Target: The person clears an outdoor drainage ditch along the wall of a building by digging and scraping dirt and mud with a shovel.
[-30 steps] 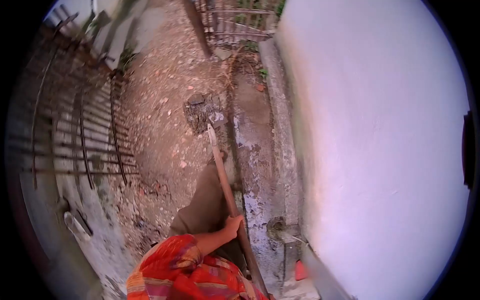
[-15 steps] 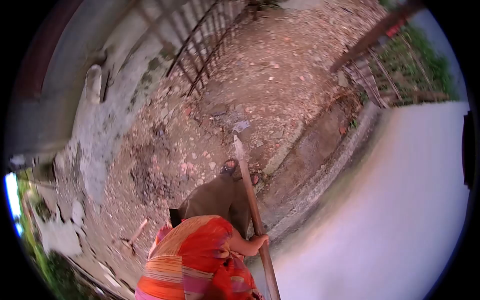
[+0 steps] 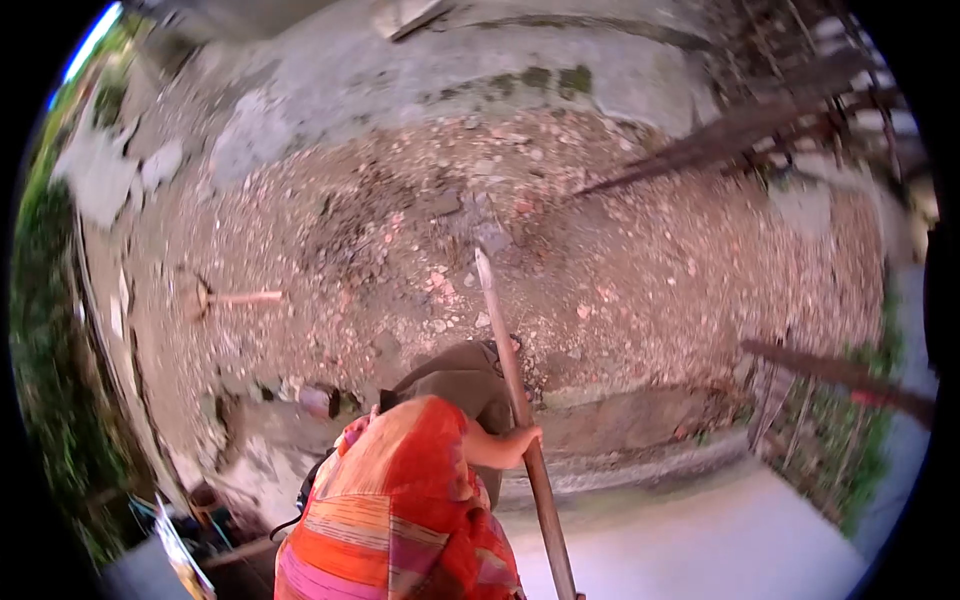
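My left hand [image 3: 508, 447] is closed round the long wooden handle of a shovel [image 3: 524, 400], about midway down its visible length. The handle slants up from the bottom edge to a pale socket. Beyond it, the grey blade [image 3: 490, 232] lies at the ground, touching or just above dark soil and broken rubble [image 3: 400, 230]. My right hand cannot be made out; the handle's upper end runs out of the picture. A red, orange and purple patterned garment [image 3: 390, 500] covers my arm and body. Dark trousers and part of a sandalled foot [image 3: 510, 345] show beside the handle.
A short wooden-handled tool [image 3: 245, 297] lies on the ground at left. A grey concrete slab [image 3: 440, 80] stretches behind the rubble. Dark fence bars [image 3: 740, 125] jut in at upper right. A low ledge [image 3: 640, 465] and pale wall [image 3: 720, 530] are on the right.
My view has turned left, so the surroundings have swung clockwise. The shovel blade has shifted from the gravel to the darker soil and rubble. My left hand still grips the handle.
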{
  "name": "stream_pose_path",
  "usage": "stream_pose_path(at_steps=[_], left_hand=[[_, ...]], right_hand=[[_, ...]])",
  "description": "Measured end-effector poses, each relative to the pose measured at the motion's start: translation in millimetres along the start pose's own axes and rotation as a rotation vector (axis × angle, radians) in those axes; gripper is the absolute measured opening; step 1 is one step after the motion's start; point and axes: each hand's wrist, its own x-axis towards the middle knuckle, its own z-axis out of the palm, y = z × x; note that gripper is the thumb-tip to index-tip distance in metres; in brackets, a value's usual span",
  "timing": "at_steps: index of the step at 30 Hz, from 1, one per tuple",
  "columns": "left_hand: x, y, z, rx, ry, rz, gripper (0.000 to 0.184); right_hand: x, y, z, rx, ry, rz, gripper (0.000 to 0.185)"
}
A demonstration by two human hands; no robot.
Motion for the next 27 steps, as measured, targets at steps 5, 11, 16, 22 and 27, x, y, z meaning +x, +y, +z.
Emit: stream_pose_path(at_steps=[5,11,16,22,27], left_hand=[[-16,134,-13,-0.246,0.032,0.219,0.014],[-123,296,-95,-0.605,-0.157,0.621,0.018],[-213,380,-216,-0.854,-0.368,1.128,0.02],[-277,445,-251,-1.058,-0.953,1.164,0.02],[-237,402,-208,-1.056,-0.672,1.105,0.023]], right_hand=[[86,-103,-116,-0.331,0.195,-0.283,0.041],[120,-273,-190,-0.617,0.873,-0.691,0.013],[106,-419,-152,-0.561,0.785,-0.816,0.02],[40,-506,-159,-0.624,0.807,-0.959,0.016],[70,-453,-167,-0.517,0.513,-0.802,0.035]])
